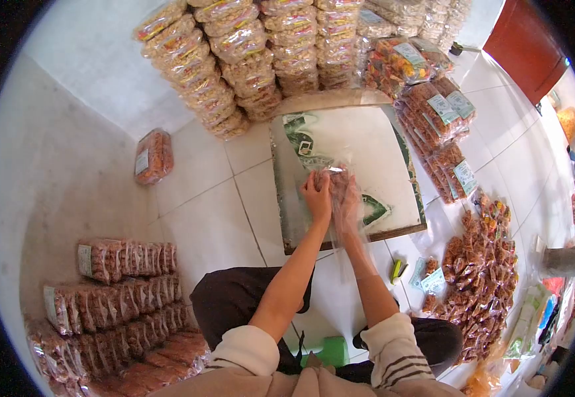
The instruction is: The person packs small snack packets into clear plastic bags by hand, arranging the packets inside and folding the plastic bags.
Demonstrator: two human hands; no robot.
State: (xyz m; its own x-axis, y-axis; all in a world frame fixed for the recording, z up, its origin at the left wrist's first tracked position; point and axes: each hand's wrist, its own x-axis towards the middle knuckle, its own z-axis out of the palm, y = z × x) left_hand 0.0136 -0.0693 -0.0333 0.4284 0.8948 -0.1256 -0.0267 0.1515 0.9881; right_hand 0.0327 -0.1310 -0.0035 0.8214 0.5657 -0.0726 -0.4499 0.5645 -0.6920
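My left hand (317, 193) pinches a long, clear plastic bag (341, 239) near its brown contents (335, 173), above a low, rectangular white board with green patches (357, 135). My right hand (347, 204) lies beneath the clear film, beside my left; I cannot tell how tightly its fingers close. Brown snack packets (479, 281) lie heaped right of the board.

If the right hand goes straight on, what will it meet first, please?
Beyond the clear bag at its fingers, the right hand would probably meet the stacked bags behind the board, though its height above the board is unclear.
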